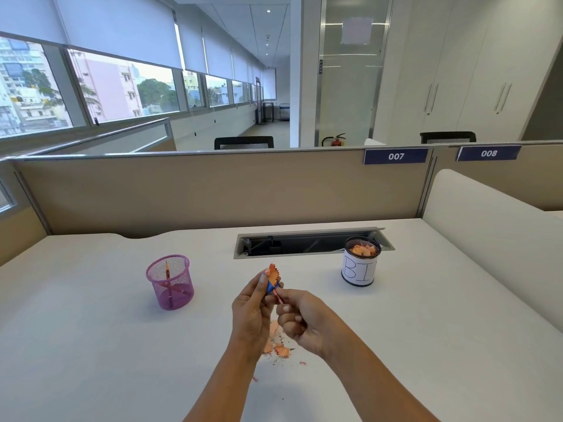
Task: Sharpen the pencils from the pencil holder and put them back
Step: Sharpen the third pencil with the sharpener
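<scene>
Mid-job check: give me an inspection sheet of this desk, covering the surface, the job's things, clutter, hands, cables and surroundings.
Surface: white desk top, flat, with an open cable tray slot at the back.
Job's things: pink wire-mesh pencil holder upright, pencils inside; small blue sharpener with a curled shaving; red pencil in it.
Clutter: orange shavings scattered under the hands; black mesh cup with a white handwritten label holds more shavings.
Hands: left hand grips the sharpener; right hand grips the pencil.
Cables: dark cables faintly visible inside the slot.
Surroundings: beige partition, windows, cabinets.
</scene>
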`<state>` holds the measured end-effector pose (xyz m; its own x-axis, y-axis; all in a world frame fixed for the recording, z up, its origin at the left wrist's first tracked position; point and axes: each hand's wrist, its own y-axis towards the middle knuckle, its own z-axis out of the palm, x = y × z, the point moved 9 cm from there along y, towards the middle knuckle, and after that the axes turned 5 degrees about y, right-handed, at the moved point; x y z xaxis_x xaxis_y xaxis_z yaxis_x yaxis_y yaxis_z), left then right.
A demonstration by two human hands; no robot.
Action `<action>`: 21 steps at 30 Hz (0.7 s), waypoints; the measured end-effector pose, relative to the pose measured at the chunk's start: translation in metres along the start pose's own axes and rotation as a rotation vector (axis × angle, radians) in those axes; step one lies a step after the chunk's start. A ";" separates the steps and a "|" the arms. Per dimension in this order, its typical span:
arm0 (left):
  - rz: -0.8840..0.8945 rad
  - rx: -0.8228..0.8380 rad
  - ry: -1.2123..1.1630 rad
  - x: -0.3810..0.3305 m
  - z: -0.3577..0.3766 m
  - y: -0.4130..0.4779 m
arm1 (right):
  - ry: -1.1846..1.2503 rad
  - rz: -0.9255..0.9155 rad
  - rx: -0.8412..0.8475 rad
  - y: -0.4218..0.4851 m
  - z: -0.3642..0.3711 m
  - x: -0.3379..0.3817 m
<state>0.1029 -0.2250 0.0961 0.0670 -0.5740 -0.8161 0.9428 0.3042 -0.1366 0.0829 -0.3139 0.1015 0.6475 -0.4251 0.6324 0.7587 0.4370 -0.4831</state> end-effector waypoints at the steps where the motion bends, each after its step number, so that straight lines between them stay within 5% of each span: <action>1: 0.025 -0.019 0.024 -0.003 -0.002 0.000 | -0.187 -0.089 -0.036 -0.001 -0.002 0.009; 7: 0.098 -0.280 0.284 -0.012 -0.014 -0.011 | -1.570 -0.969 -0.345 -0.025 0.027 0.051; 9: 0.105 -0.380 0.380 -0.016 -0.017 -0.016 | -1.814 -1.102 -0.414 -0.028 0.034 0.044; 15: 0.081 -0.381 0.411 -0.016 -0.013 -0.018 | -1.871 -1.067 -0.279 -0.017 0.033 0.032; 21: 0.031 -0.209 0.309 -0.009 -0.005 -0.010 | -1.606 -0.982 -0.362 -0.016 0.024 0.045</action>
<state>0.0916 -0.2192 0.1018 -0.0372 -0.3149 -0.9484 0.8525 0.4852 -0.1946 0.0980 -0.3206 0.1521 -0.4585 0.7335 0.5018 0.8771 0.2823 0.3886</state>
